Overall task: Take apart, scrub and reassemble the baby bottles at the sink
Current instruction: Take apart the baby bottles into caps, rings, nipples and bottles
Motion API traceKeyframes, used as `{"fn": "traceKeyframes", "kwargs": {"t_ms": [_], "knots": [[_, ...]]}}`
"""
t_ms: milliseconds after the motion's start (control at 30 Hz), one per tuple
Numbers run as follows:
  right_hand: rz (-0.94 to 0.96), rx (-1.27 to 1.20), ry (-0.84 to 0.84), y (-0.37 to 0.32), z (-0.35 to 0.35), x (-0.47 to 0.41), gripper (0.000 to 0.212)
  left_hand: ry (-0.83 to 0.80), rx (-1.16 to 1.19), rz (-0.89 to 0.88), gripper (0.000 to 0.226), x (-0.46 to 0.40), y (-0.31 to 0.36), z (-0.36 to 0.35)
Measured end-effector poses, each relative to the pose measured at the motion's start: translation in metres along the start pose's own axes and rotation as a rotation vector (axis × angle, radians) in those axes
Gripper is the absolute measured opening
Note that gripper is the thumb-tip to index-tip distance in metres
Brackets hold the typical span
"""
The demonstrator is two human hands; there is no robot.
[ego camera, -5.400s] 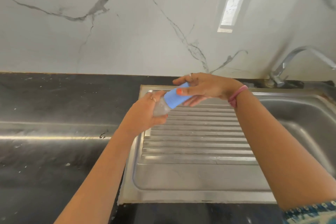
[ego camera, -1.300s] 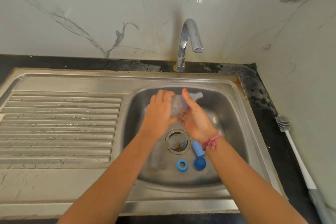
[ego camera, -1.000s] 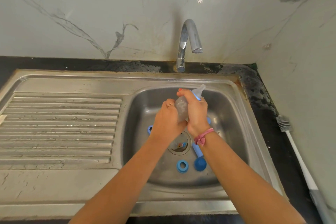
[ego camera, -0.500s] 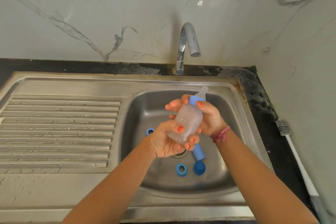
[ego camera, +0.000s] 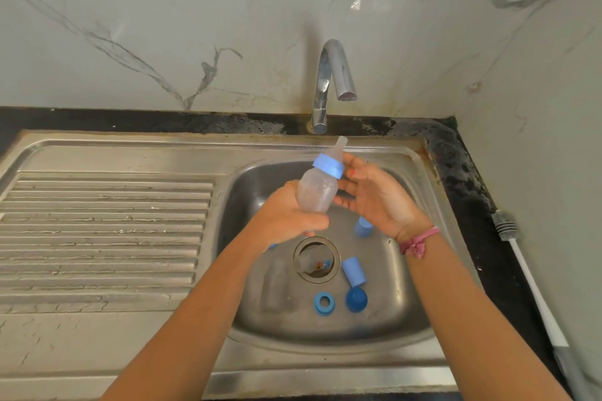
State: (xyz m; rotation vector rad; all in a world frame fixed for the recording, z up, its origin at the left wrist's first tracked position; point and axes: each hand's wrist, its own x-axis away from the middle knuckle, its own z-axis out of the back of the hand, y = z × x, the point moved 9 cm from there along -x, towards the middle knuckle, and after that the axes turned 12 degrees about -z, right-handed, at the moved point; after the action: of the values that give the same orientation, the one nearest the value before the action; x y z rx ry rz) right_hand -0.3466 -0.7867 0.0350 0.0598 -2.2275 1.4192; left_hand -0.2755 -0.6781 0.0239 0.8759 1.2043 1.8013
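My left hand (ego camera: 288, 216) grips the base of a clear baby bottle (ego camera: 317, 194) held upright over the sink basin (ego camera: 410, 312). The bottle carries a light blue collar (ego camera: 328, 166) and a clear teat (ego camera: 338, 148). My right hand (ego camera: 379, 197) is beside the bottle on its right, fingers spread, fingertips near the collar and bottle side. In the basin lie a second clear bottle (ego camera: 275, 283), a blue ring (ego camera: 323, 303), a light blue cap (ego camera: 354, 271), a dark blue round piece (ego camera: 356, 299) and another light blue cap (ego camera: 363, 226).
The tap (ego camera: 330, 81) stands behind the basin with no water running. The drain (ego camera: 316, 259) sits mid-basin. A ribbed draining board (ego camera: 104, 231) is to the left. A white-handled bottle brush (ego camera: 527, 277) lies on the dark counter by the right wall.
The bottle has risen and tilted upright. My right hand has let go of its collar and opened beside it; my left hand still holds the base.
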Motion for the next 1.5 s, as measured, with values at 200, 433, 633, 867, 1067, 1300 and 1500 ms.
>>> {"fn": "traceKeyframes", "kwargs": {"t_ms": [200, 433, 633, 867, 1067, 1300, 1500], "knots": [[0.067, 0.062, 0.228, 0.0, 0.008, -0.003, 0.044, 0.047, -0.166, 0.036, 0.039, -0.005, -0.014, 0.0], [-0.031, -0.034, 0.116, 0.015, 0.01, -0.01, 0.031, 0.038, -0.205, 0.052, 0.046, -0.011, -0.029, -0.007], [0.005, 0.07, 0.339, 0.014, 0.04, -0.011, 0.066, -0.046, -0.32, 0.059, 0.054, -0.026, -0.04, -0.01], [0.002, -0.231, 0.268, 0.036, 0.074, -0.013, 0.044, -0.295, 0.022, 0.213, 0.047, -0.033, -0.059, -0.036], [-0.012, -0.2, 0.502, 0.045, 0.117, -0.009, 0.037, -0.057, -0.264, 0.272, 0.066, -0.052, -0.091, -0.019], [-0.076, -0.088, 0.628, 0.066, 0.147, -0.009, 0.046, 0.01, -0.523, 0.251, 0.069, -0.084, -0.124, -0.05], [-0.123, -0.068, 0.644, 0.084, 0.159, -0.015, 0.036, -0.006, -0.72, 0.243, 0.071, -0.103, -0.141, -0.062]]}}
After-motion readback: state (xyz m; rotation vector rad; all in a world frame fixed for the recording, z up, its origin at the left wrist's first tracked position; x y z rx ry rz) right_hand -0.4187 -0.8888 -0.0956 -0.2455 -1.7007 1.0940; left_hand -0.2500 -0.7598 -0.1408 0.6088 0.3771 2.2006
